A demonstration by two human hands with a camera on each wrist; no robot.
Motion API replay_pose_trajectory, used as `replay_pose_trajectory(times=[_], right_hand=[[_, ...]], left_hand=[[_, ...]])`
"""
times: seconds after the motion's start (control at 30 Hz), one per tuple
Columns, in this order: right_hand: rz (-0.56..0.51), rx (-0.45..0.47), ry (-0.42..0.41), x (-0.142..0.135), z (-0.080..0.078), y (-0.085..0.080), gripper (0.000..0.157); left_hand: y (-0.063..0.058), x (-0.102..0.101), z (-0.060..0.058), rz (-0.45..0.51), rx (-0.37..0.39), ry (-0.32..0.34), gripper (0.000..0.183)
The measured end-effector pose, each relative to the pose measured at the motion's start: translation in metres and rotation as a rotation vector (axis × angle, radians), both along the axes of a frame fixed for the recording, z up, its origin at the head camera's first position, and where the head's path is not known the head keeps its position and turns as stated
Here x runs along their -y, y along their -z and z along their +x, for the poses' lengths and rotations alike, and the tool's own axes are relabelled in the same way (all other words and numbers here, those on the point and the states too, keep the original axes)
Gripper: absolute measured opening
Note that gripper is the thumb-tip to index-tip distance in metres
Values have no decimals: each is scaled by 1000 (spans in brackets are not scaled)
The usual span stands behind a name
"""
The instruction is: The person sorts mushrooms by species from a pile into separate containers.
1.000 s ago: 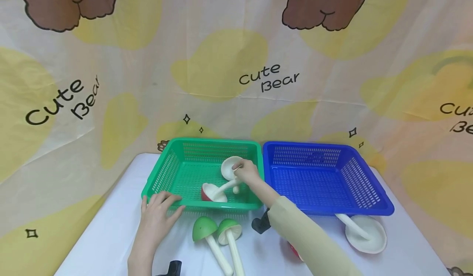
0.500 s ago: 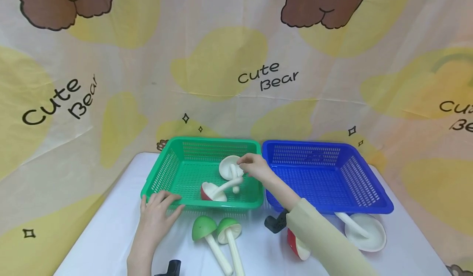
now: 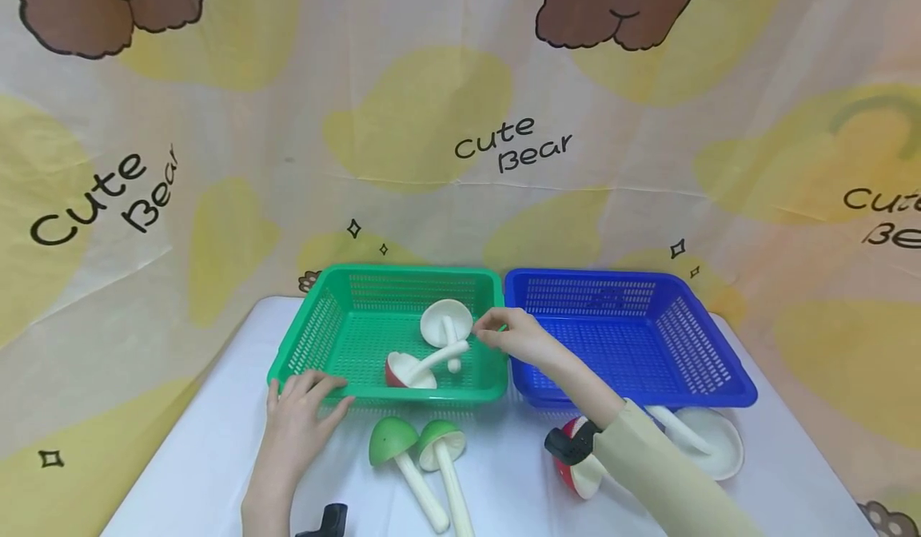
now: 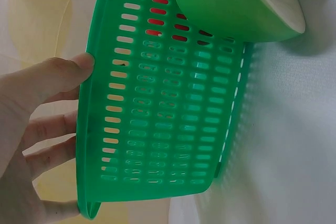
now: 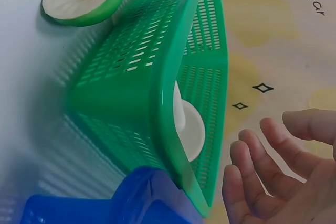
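Your left hand (image 3: 295, 433) holds the green basket (image 3: 460, 396) by its near-left rim, thumb and fingers on either side. Your right hand (image 3: 524, 337), loosely curled and gripping nothing, hangs above its right rim. Inside, at right, a white mushroom (image 3: 446, 328) lies just beyond a red-capped mushroom (image 3: 417, 371).

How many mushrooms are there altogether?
6: a red mushroom and a pale one in the green basket; two green mushrooms in front of it; another red one partly behind the right sleeve; another pale one by the blue basket. The sleeve may hide more.
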State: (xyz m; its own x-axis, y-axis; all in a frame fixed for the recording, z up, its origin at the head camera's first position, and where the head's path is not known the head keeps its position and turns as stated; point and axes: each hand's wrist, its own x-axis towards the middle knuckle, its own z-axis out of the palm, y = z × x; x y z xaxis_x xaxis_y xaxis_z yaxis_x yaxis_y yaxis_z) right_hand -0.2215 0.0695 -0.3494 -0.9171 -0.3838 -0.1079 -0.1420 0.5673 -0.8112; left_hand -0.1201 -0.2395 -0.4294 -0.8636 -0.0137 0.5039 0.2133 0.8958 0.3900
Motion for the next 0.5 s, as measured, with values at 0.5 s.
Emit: replay_pose_trajectory(times=[0.5], right_hand=[[105,-128,-34,-35,37,1,15]], left_hand=[[2,1,-3,8,8,23,25]])
